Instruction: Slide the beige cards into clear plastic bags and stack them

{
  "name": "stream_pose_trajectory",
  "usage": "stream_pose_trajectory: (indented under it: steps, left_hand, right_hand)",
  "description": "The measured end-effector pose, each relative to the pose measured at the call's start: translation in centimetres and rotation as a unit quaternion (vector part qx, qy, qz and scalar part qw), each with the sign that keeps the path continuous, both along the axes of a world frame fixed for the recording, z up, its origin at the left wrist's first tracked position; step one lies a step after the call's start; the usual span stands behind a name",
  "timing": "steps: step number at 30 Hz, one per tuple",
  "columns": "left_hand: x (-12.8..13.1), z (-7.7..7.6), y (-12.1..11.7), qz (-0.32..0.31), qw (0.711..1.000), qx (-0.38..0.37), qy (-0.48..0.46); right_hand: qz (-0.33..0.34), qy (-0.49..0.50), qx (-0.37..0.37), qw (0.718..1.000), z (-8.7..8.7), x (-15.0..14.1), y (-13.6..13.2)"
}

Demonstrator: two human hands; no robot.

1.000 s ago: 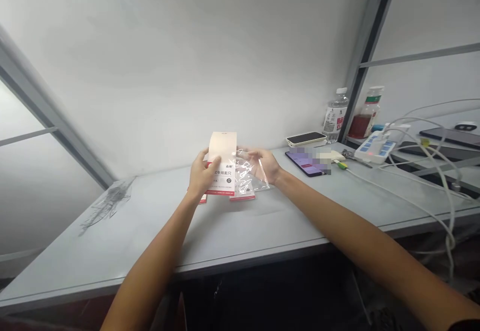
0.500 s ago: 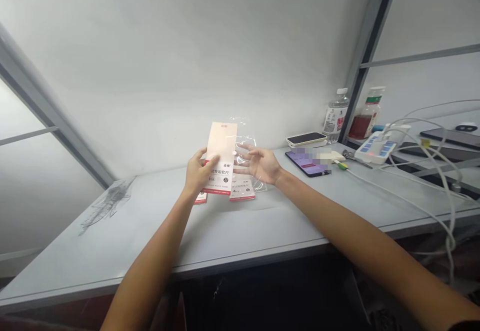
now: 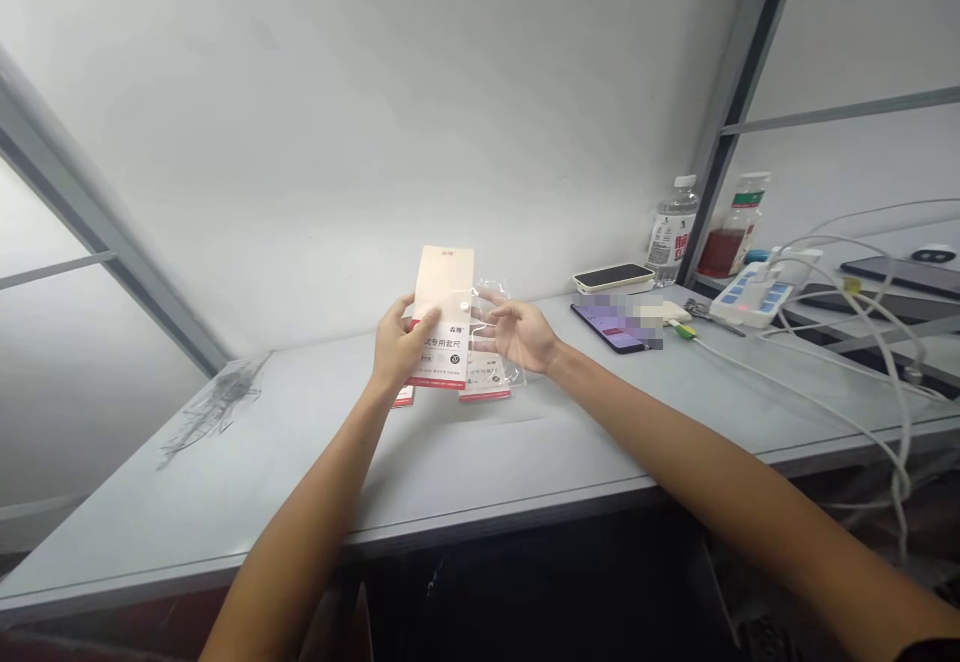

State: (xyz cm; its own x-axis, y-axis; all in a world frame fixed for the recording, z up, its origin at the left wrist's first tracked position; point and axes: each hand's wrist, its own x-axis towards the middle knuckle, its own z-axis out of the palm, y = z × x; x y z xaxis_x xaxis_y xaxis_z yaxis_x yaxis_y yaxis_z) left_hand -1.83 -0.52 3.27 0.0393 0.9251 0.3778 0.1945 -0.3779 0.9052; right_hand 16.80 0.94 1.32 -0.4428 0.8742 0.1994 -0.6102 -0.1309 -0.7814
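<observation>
My left hand [image 3: 400, 344] grips a tall flat packet [image 3: 442, 307] by its left edge, thumb on the front. The packet is cream above and white below, with printed characters, a dark round mark and a red bottom strip. Just right of it, my right hand [image 3: 525, 334] has its thumb in front of and its fingers behind a clear crinkled plastic sleeve [image 3: 514, 372]. On the table below lies a similar white packet [image 3: 484, 395] with a red edge, partly seen through the plastic. Another red-edged packet [image 3: 403, 398] is mostly hidden behind the left hand.
The grey table [image 3: 480, 472] meets a pale wall. To the right lie a lit phone [image 3: 611, 327], a second phone [image 3: 615, 277], a water bottle [image 3: 671, 232], a bottle of red liquid [image 3: 731, 232] and a power strip [image 3: 750, 294] with white cables. A dark smudge [image 3: 214, 407] marks the left side.
The plastic sleeve has dropped and crumpled beside the packet, its top edge now lower. My right hand has shifted slightly left. The packet in my left hand is nearly unmoved.
</observation>
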Motion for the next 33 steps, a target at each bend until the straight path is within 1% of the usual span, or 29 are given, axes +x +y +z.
stream_pose_trajectory:
  steps: [5,11,16,21,28,33]
  left_hand:
    - [0.02,0.27,-0.11,-0.006,1.000,-0.019,-0.012]
    - [0.15,0.24,-0.28,0.012,1.000,0.003,0.010]
    - [0.03,0.35,-0.32,0.025,0.999,0.022,0.036]
    - [-0.10,0.05,-0.03,0.027,0.998,0.026,0.052]
    - [0.16,-0.27,0.00,0.020,0.999,0.032,0.035]
    - [0.41,-0.47,0.11,0.006,1.000,0.018,0.000]
  right_hand:
    - [0.010,-0.004,0.021,1.000,0.21,0.40,0.00]
    - [0.010,-0.009,0.024,1.000,0.15,0.19,-0.18]
    - [0.026,-0.007,0.022,0.999,0.35,0.33,-0.31]
    - [0.023,-0.011,0.021,0.999,0.13,0.19,-0.28]
    - [0.012,-0.025,0.020,0.999,0.08,-0.33,-0.56]
    - [-0.014,-0.052,0.007,0.999,0.06,-0.48,-0.65]
